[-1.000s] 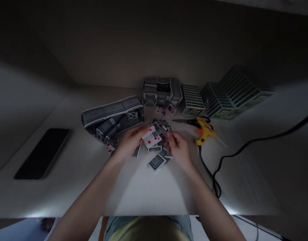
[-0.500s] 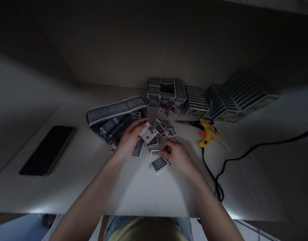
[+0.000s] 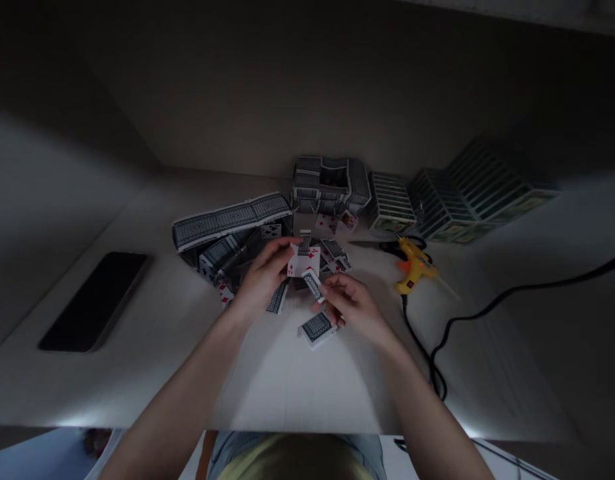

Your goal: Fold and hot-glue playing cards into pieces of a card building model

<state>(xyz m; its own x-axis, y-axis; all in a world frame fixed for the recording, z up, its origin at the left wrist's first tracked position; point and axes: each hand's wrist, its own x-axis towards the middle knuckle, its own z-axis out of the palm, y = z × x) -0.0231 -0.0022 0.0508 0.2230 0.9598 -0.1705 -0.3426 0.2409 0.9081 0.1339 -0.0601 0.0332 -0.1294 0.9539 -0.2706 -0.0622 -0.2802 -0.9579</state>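
Note:
Between its thumb and fingers, my left hand [image 3: 263, 277] grips a red diamond card [image 3: 302, 262], which has a dark patterned strip standing at its top edge. A narrow piece of card with a patterned back [image 3: 313, 285] is pinched in my right hand [image 3: 351, 301], close to the lower edge of the diamond card. Below my right hand a face-down card stack [image 3: 317, 329] lies on the table. Several loose and folded cards [image 3: 336, 255] lie just behind the hands, and another face-down card [image 3: 277, 297] is partly under my left hand.
A long open structure of cards [image 3: 232, 220] stands behind my left hand. Further back are a card-built block [image 3: 330, 183] and striped card stacks [image 3: 392, 200]. A yellow glue gun [image 3: 413, 265] with a black cable and scissors [image 3: 387, 247] are right; a phone [image 3: 95, 300] lies left.
My right hand has lifted a narrow card piece off the table and brought it up to the diamond card. My left hand has turned the diamond card more upright and moved it slightly right.

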